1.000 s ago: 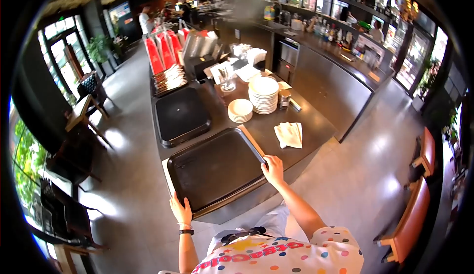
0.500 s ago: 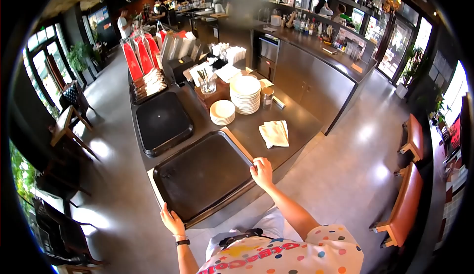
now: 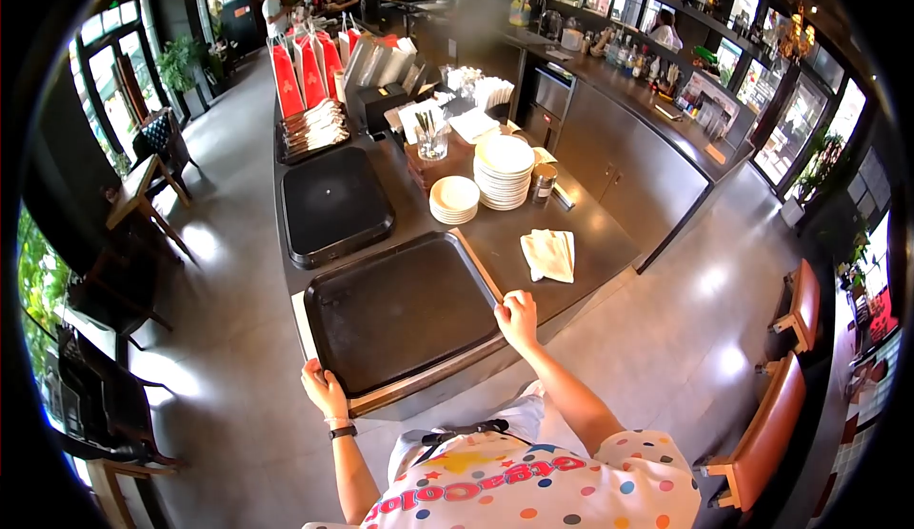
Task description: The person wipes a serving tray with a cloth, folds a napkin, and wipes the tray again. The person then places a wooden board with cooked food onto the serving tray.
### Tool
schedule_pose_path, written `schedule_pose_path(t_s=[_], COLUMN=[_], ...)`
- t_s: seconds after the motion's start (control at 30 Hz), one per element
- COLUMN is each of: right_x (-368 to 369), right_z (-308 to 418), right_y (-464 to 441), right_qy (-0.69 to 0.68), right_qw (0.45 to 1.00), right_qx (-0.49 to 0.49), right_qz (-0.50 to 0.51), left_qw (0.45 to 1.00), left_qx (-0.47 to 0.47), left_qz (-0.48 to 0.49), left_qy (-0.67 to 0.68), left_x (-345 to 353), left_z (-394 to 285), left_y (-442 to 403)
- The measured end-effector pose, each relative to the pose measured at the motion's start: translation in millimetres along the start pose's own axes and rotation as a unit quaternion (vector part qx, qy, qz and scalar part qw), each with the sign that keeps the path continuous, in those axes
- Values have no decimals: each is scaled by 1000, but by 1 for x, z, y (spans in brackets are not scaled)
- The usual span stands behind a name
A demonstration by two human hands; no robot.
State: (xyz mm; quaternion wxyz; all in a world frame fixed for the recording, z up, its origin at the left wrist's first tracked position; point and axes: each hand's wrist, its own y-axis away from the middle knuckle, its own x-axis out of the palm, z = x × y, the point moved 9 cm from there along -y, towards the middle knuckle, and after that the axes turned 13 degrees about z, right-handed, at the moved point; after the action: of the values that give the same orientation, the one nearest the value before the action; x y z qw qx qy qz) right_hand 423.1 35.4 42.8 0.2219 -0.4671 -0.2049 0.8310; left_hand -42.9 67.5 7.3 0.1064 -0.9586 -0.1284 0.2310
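Red bags (image 3: 312, 72) stand beyond two stacks of white plates (image 3: 504, 173).

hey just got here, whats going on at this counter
A person has both bare hands on a large black tray at the near end of the counter. The left hand is at its near left corner, the right hand at its right edge. The tray is bare. Beyond it are a second black tray, two stacks of white plates and a folded cloth. Red bags stand at the far end.
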Motion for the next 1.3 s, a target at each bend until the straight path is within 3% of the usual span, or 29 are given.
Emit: schedule_pose_path(t_s=[0.17, 0.4, 0.53, 0.67, 0.8, 1.0, 1.13, 1.3], right_x=[-26, -44, -28, -17, -20, -28, -34, -41], right_z=[-13, -67, -93, -104, -80, -18, 22, 16], right_y=[-27, -54, -59, -59, -43, 2, 32, 42], right_qy=[109, 201, 259, 242, 247, 239, 214, 191], right_qw=[994, 979, 966, 960, 966, 967, 966, 944], right_qx=[-17, -13, 3, 81, 25, 13, -10, 1], right_qz=[-21, -21, 20, 111, 74, 87, 146, 267], left_qw=[997, 996, 996, 996, 996, 994, 994, 994], left_qx=[17, -4, 3, -7, -13, -9, -12, -14], left_qz=[-8, -28, -33, -36, -39, -38, -37, -26], left_qy=[-76, -79, -81, -86, -85, -106, -97, -101], left_x=[0, -3, -4, -4, -4, -5, -5, -5], left_z=[-10, -7, -11, -8, -10, -13, -10, -14], left_y=[6, 4, 5, 4, 3, 3, 2, 3])
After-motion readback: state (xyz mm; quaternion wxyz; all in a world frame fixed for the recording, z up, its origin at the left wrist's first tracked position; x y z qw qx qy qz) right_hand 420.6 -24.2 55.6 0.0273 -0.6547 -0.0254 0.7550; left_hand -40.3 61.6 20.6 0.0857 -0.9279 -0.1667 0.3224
